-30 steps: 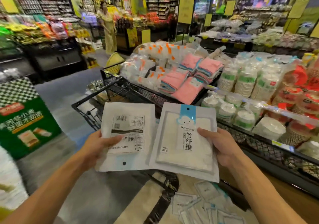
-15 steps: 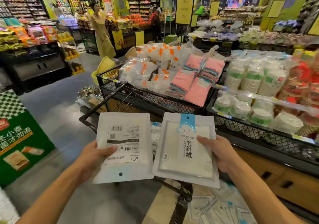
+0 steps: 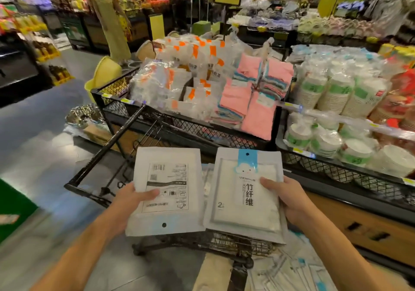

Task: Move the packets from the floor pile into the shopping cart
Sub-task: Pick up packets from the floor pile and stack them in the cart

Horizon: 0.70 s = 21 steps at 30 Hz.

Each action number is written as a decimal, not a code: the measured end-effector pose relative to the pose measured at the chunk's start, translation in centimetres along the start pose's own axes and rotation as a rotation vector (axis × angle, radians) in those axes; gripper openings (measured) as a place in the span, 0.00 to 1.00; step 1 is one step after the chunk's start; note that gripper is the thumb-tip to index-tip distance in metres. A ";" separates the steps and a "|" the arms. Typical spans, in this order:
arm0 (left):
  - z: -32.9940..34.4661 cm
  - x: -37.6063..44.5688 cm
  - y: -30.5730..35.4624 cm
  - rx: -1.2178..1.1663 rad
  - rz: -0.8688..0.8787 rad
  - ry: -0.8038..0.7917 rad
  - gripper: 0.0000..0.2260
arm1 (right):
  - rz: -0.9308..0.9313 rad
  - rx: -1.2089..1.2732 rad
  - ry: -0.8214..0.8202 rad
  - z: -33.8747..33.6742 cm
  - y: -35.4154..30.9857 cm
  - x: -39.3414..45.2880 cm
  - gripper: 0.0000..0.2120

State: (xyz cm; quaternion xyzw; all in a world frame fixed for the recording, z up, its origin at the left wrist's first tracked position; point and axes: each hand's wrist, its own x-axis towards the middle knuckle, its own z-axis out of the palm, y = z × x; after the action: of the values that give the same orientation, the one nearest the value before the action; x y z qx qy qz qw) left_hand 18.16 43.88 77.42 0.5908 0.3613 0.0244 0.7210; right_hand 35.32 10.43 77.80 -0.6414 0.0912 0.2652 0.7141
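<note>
Two flat white plastic packets hang over the black wire shopping cart; the left hand pinches the barcode-backed packet; the right hand grips the blue-tabbed packet; more packets lie piled on the grey shop floor; mesh shelves of pink cloths stand behind.
</note>
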 end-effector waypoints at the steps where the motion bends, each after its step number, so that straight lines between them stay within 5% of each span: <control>1: -0.2 1.6 0.5 0.013 -0.014 0.001 0.17 | 0.014 0.000 0.004 0.7 0.0 1.7 0.13; 9: -1.3 14.1 1.6 0.108 -0.094 -0.028 0.14 | 0.089 -0.029 0.116 3.2 1.5 12.6 0.13; 21: 0.3 35.7 -8.1 0.225 -0.265 -0.041 0.13 | 0.272 -0.155 0.300 6.0 10.8 26.5 0.12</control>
State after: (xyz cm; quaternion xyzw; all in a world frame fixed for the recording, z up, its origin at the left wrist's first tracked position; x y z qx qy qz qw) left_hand 41.55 57.70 52.83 0.6153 0.4216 -0.1237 0.6545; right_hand 51.00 23.55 56.93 -0.7086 0.2614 0.2668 0.5987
